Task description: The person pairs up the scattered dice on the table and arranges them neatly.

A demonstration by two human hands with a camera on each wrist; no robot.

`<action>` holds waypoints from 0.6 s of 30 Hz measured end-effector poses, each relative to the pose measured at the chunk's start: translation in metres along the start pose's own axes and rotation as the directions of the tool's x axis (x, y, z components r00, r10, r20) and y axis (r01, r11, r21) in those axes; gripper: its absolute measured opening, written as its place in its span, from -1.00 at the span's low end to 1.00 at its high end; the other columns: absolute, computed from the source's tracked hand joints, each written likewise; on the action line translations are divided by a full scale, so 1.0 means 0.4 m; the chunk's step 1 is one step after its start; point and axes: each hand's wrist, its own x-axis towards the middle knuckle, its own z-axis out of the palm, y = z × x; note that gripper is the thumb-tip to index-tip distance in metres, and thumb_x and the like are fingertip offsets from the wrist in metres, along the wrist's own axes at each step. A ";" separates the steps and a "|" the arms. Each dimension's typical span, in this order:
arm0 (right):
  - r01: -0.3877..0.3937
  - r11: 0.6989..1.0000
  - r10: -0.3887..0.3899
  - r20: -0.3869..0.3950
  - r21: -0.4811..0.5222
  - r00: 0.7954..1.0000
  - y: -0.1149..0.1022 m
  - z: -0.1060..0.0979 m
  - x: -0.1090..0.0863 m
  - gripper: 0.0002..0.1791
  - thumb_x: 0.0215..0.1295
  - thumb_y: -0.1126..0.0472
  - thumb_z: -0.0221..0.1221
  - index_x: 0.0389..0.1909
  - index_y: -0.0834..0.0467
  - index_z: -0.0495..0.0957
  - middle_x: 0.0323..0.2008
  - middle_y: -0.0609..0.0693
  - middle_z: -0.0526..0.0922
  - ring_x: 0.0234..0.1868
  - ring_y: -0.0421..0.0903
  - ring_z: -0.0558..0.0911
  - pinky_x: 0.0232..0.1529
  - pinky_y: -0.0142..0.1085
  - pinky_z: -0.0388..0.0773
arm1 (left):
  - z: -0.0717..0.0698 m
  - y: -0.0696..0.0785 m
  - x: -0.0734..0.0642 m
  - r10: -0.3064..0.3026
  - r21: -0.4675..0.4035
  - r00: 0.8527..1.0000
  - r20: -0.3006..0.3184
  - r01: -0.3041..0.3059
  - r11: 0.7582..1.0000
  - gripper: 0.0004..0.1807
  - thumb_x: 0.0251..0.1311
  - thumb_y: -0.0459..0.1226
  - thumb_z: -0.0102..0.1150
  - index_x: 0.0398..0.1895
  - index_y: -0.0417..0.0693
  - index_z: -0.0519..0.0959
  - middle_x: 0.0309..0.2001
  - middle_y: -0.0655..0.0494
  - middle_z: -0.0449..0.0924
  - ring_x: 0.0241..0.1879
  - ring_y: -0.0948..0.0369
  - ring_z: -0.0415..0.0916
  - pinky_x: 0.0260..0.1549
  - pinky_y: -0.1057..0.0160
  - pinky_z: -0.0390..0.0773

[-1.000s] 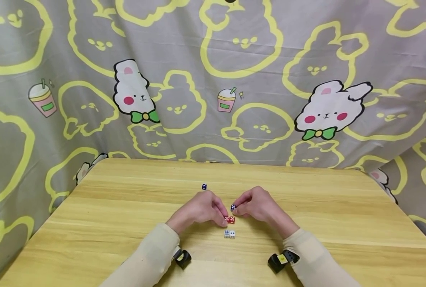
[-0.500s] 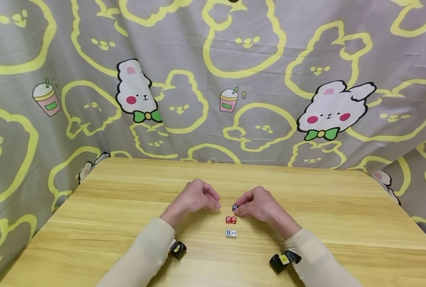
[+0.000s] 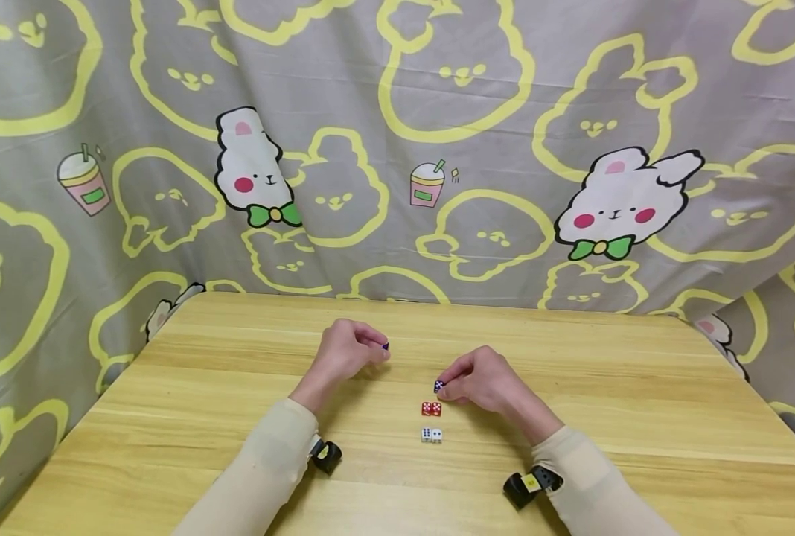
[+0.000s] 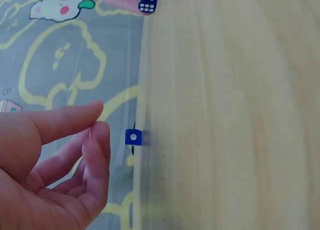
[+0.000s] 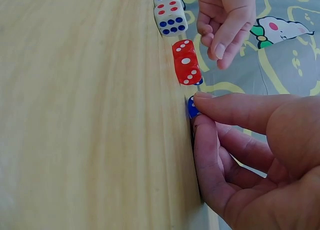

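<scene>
My right hand [image 3: 484, 380] pinches a blue die [image 3: 439, 386] between thumb and forefinger, low over the tabletop. My left hand [image 3: 350, 348] is farther back on the left, beside a second blue die [image 3: 385, 347] half hidden by its fingertips in the head view. In the left wrist view that blue die [image 4: 133, 137] sits on the table just past the thumb and forefinger, which are bent towards each other with nothing between them. Two red dice [image 3: 431, 409] stand side by side just in front of the right hand's die. Nearer still are two white dice [image 3: 431, 435], also paired.
The dice stand on a wooden table [image 3: 237, 372] with light grain. Behind it hangs a grey curtain [image 3: 344, 97] with yellow outlines and rabbit prints. A black wrist camera [image 3: 327, 456] is strapped to the left wrist, another camera [image 3: 521, 490] to the right.
My left hand has left the red dice and moved back and left to the far blue die. The right hand keeps its pinch on the other blue die, almost still.
</scene>
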 end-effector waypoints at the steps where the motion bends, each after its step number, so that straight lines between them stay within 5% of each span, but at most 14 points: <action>1: 0.001 1.000 -0.001 0.001 -0.001 1.000 0.000 0.000 0.000 -0.85 0.10 0.29 0.58 -0.32 0.17 0.82 -0.36 -0.03 0.82 -0.42 -0.16 0.69 -0.32 -0.29 0.69 | -0.002 -0.002 0.002 0.003 0.006 1.000 -0.010 -0.003 1.000 -0.80 0.11 -0.33 0.56 -0.18 -0.10 0.81 -0.33 0.06 0.79 -0.37 0.17 0.68 -0.40 0.33 0.52; 7: 0.008 1.000 -0.008 0.012 -0.006 1.000 -0.002 -0.003 0.001 -0.84 0.11 0.28 0.57 -0.30 0.17 0.82 -0.36 -0.02 0.82 -0.42 -0.16 0.70 -0.32 -0.29 0.68 | -0.016 -0.011 0.016 -0.002 0.038 0.999 -0.035 0.003 0.999 -0.76 0.09 -0.30 0.59 -0.15 -0.09 0.81 -0.28 0.05 0.81 -0.33 0.19 0.65 -0.36 0.32 0.51; 18: 0.017 1.000 -0.017 0.023 -0.002 1.000 0.002 -0.003 0.002 -0.83 0.10 0.27 0.57 -0.28 0.17 0.83 -0.35 -0.02 0.82 -0.41 -0.15 0.68 -0.33 -0.30 0.65 | -0.012 -0.008 0.055 -0.036 0.074 0.999 0.038 0.033 0.997 -0.71 0.05 -0.33 0.62 -0.12 -0.05 0.82 -0.13 0.07 0.82 -0.13 0.15 0.64 -0.24 0.34 0.54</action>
